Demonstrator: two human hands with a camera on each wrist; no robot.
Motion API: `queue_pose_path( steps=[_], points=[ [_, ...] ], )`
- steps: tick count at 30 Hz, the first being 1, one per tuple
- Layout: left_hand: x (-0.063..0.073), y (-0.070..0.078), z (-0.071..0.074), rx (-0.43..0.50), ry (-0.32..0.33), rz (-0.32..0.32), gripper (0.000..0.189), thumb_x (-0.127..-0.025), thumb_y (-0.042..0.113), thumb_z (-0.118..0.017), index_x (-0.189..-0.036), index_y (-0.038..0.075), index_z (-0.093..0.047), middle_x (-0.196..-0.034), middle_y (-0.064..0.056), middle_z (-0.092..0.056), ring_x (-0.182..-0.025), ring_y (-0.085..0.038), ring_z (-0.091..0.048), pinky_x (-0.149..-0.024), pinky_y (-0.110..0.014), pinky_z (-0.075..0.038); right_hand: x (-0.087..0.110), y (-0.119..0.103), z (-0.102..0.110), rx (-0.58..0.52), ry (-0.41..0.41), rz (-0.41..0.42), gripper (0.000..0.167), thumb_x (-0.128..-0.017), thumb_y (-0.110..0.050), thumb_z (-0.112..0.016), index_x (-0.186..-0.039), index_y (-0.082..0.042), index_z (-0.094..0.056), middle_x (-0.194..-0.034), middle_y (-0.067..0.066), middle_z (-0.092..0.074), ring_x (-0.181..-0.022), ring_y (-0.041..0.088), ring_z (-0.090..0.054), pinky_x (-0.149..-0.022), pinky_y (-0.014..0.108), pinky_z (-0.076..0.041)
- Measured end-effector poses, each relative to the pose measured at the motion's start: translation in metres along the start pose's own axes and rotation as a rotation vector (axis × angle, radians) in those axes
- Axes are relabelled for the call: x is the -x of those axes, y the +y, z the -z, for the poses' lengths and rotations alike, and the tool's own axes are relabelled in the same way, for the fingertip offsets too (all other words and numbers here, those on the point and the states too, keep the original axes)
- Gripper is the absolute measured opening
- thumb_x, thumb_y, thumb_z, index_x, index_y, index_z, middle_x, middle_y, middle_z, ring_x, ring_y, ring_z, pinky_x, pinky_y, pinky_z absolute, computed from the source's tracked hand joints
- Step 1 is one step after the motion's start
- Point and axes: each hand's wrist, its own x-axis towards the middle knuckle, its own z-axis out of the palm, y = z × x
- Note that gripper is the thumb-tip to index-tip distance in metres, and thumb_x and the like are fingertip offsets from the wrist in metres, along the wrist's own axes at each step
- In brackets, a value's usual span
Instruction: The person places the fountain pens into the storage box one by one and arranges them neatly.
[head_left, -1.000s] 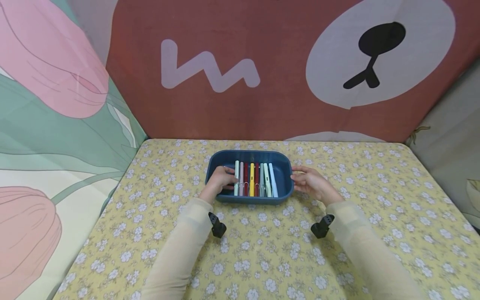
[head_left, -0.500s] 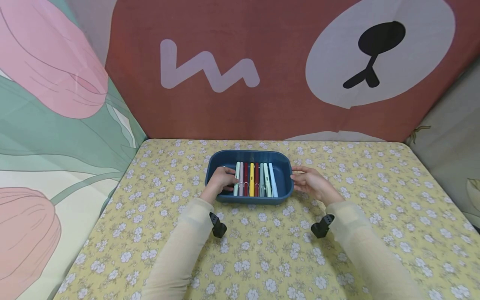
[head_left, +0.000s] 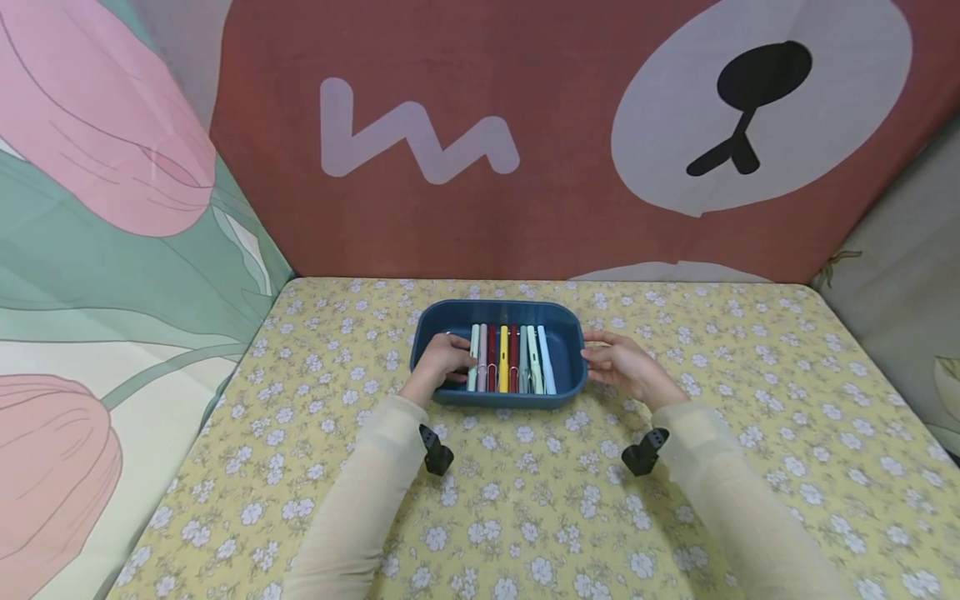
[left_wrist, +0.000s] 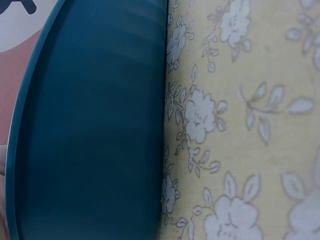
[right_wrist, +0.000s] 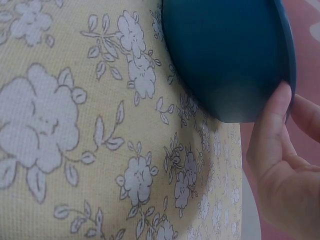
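A dark blue tray with rounded corners stands on the table, holding a row of pens side by side. My left hand reaches over its left wall, and the fingers hold the pale green pen at the row's left end. Beside that pen lie a mauve pen, a yellow pen between two dark red ones, and several pale ones. At the tray's right end, my right hand pinches the rim; the right wrist view shows the thumb outside. The left wrist view hides the pens behind the tray wall.
The table wears a yellow flowered cloth. A reddish-brown printed backdrop rises along its far edge, with a tulip-patterned curtain to the left. Small black cameras sit on both wrists.
The pale green pen has shifted slightly right and toward me, closer to the mauve one. My left hand moved a little right with it; my right hand stays at the tray.
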Motion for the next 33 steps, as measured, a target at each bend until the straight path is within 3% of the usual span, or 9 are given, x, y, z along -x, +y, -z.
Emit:
queue_pose_path(
  steps=[9,17,25,33],
  points=[
    [0.0007,0.0,0.0,-0.016,0.004,0.002,0.04,-0.09,0.002,-0.063,-0.129,-0.001,-0.055,-0.122,-0.019,-0.06,-0.099,-0.027,-0.065,-0.074,-0.031,-0.06,-0.0008,0.0014,0.0003,0.007,0.008,0.003,0.053,-0.099,-0.007,-0.048,-0.147,-0.001,-0.027,-0.082,-0.006,-0.064,-0.073,0.004,-0.062,-0.07,0.019,-0.057],
    [0.0004,0.0004,0.0006,-0.016,0.005,0.005,0.041,-0.09,0.004,-0.064,-0.129,-0.001,-0.054,-0.119,-0.019,-0.061,-0.093,-0.024,-0.064,-0.072,-0.03,-0.06,-0.0014,0.0018,0.0013,-0.012,0.0,0.006,0.054,-0.099,-0.007,-0.047,-0.148,-0.001,-0.027,-0.08,-0.007,-0.066,-0.072,0.003,-0.063,-0.069,0.018,-0.057],
    [-0.0009,0.0003,0.0006,-0.013,0.014,0.008,0.041,-0.089,0.004,-0.065,-0.128,-0.001,-0.054,-0.121,-0.019,-0.06,-0.101,-0.029,-0.064,-0.077,-0.033,-0.06,-0.0007,0.0014,0.0021,-0.044,-0.02,0.011,0.055,-0.099,-0.006,-0.047,-0.149,0.0,-0.024,-0.083,-0.006,-0.067,-0.075,0.004,-0.066,-0.068,0.018,-0.057],
    [0.0014,0.0007,0.0014,0.002,0.04,-0.009,0.04,-0.089,0.006,-0.064,-0.127,-0.002,-0.054,-0.115,-0.018,-0.061,-0.081,-0.018,-0.06,-0.081,-0.035,-0.059,-0.0006,0.0009,0.0016,-0.034,-0.013,0.01,0.055,-0.098,-0.006,-0.048,-0.148,0.0,-0.025,-0.081,-0.006,-0.067,-0.074,0.004,-0.065,-0.068,0.017,-0.057]
  ],
)
